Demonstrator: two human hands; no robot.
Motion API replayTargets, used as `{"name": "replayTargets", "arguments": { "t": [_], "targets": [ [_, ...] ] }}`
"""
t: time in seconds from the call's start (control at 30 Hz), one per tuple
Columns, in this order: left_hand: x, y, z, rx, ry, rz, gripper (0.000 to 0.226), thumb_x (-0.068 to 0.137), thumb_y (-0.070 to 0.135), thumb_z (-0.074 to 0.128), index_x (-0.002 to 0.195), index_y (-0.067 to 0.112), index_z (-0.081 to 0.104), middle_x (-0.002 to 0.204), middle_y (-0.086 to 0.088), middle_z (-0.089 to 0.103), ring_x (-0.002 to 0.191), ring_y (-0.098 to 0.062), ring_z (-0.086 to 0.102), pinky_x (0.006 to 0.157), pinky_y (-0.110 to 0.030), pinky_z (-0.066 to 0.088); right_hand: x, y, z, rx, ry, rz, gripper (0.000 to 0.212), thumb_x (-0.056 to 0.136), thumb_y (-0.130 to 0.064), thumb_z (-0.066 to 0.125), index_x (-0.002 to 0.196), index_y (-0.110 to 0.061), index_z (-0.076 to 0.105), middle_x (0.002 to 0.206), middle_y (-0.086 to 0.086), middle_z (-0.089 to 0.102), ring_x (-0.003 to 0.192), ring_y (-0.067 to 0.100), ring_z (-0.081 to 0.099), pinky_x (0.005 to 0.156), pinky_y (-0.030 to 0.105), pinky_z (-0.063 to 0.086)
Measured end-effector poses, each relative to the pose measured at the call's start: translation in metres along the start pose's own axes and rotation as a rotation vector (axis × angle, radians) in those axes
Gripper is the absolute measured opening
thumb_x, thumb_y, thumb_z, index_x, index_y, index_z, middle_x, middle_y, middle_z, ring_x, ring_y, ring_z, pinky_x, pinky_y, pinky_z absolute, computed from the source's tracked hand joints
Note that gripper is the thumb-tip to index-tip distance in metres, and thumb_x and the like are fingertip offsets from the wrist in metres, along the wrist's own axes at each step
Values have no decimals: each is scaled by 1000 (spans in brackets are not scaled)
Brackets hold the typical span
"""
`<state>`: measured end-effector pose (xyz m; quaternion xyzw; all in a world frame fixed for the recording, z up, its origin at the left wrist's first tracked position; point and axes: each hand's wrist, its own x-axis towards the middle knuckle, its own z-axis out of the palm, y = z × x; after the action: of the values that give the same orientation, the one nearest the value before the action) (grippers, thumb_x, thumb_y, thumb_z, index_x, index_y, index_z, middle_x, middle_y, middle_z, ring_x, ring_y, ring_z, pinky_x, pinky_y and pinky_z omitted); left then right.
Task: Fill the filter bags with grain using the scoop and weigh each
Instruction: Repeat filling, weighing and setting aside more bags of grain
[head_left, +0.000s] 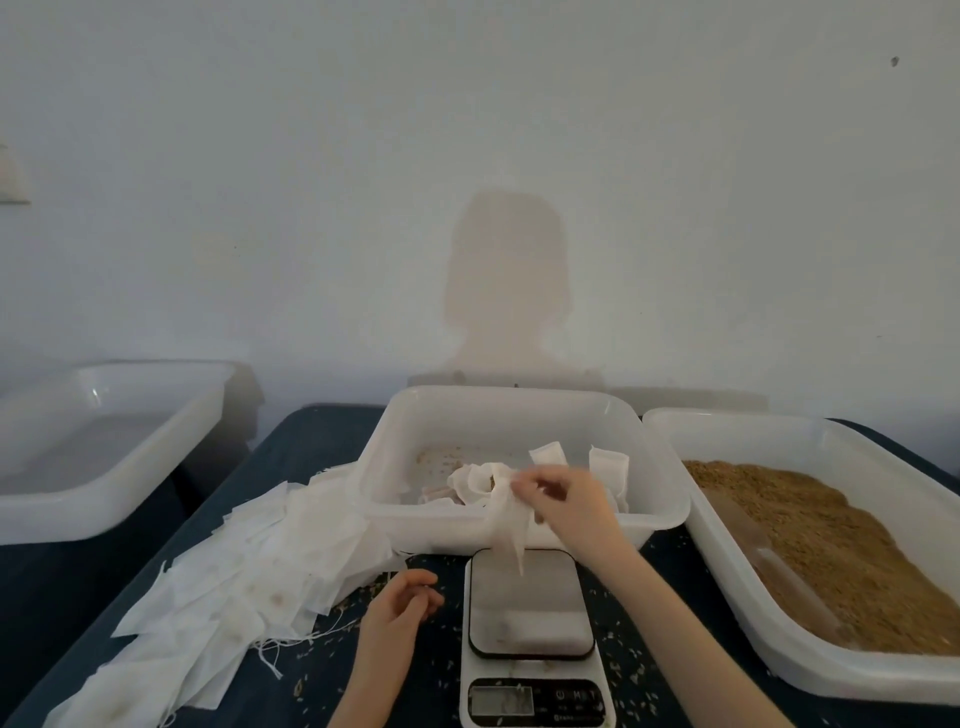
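The right hand (563, 499) pinches a thin, limp white filter bag (511, 512) between thumb and fingertips at its gathered top; the soft, gauzy fabric hangs crumpled below the pinch, its lower end dangling over the smooth grey plate of the scale (527, 597). Just behind the pinch sits a translucent white plastic tub (415, 452) with rounded corners, holding a few more bags (605, 462), some standing upright, and scattered grains on its floor. To the right of the grip, a wide, shallow tray (670, 431) of the same milky plastic holds a coarse, sandy-brown heap of grain (810, 530); a clear scoop (779, 566) lies half sunk in it. Below and left of the pinch, the left hand (400, 603) rests on the dark blue table (311, 447), fingers loosely curled and holding nothing. Left of it spreads a flat, overlapping pile of empty bags (249, 577) with loose strings. Stray grains speckle the table around the scale. Another pale tub (114, 467) stands far left.
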<state>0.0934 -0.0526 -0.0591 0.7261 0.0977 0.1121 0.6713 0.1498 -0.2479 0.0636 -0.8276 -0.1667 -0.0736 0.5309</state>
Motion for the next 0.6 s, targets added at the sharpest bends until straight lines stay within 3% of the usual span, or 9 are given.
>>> {"name": "replayTargets", "arguments": {
  "t": [0.1, 0.17, 0.23, 0.3, 0.37, 0.43, 0.53, 0.6],
  "targets": [
    [0, -1, -1, 3, -1, -6, 25, 91, -6, 47, 87, 10, 65, 70, -4, 67, 70, -13, 60, 66, -19, 46, 23, -10, -8, 120, 238, 55, 14, 93, -18, 60, 85, -24, 70, 69, -11, 67, 61, 1, 61, 56, 12, 47],
    [1, -1, -1, 18, -3, -13, 24, 91, -6, 47, 88, 11, 65, 69, -3, 67, 67, -9, 59, 65, -17, 46, 34, -9, -12, 8, 382, 9, 14, 93, -17, 60, 90, -26, 70, 78, -14, 67, 73, -2, 61, 63, 7, 43],
    [1, -1, -1, 19, -7, -19, 25, 91, -7, 47, 87, 11, 64, 67, -1, 67, 65, -7, 59, 64, -16, 46, 39, -2, -13, -132, 415, -67, 14, 92, -13, 60, 96, -20, 72, 85, -14, 66, 76, -5, 58, 67, 4, 41],
    [1, -1, -2, 34, -11, -19, 25, 90, -6, 47, 87, 11, 64, 66, 0, 67, 63, -5, 59, 64, -14, 46, 42, 13, -11, -319, 284, -38, 17, 94, -11, 57, 103, -13, 72, 94, -4, 68, 72, 4, 56, 70, 12, 43],
    [1, -1, -1, 40, -15, -25, 24, 90, -6, 48, 86, 12, 64, 66, 1, 67, 62, -2, 59, 63, -13, 46, 41, 30, -7, -509, 81, 77, 21, 95, -14, 54, 106, -17, 71, 102, 1, 69, 76, 10, 57, 71, 22, 43],
    [-1, 1, -1, 56, -12, -22, 24, 91, -5, 48, 86, 14, 63, 67, 1, 68, 63, -3, 59, 65, -15, 46, 39, 37, -5, -601, -51, 173, 22, 96, -22, 52, 105, -26, 71, 106, -3, 68, 83, 11, 57, 72, 24, 41],
    [-6, 6, 1, 147, 17, 32, 27, 90, -2, 50, 84, 22, 62, 71, 4, 68, 66, -5, 59, 68, -20, 47, 36, 32, -3, -682, -108, 254, 25, 96, -31, 46, 105, -30, 69, 98, -4, 63, 77, 11, 51, 65, 26, 35],
    [-10, 10, 0, 249, 65, 109, 29, 89, 1, 55, 82, 29, 59, 73, 7, 66, 70, 0, 59, 66, -12, 46, 33, 28, -3, -673, -71, 237, 25, 96, -32, 46, 108, -30, 68, 101, -5, 61, 80, 10, 50, 69, 25, 36]
  ]
}}
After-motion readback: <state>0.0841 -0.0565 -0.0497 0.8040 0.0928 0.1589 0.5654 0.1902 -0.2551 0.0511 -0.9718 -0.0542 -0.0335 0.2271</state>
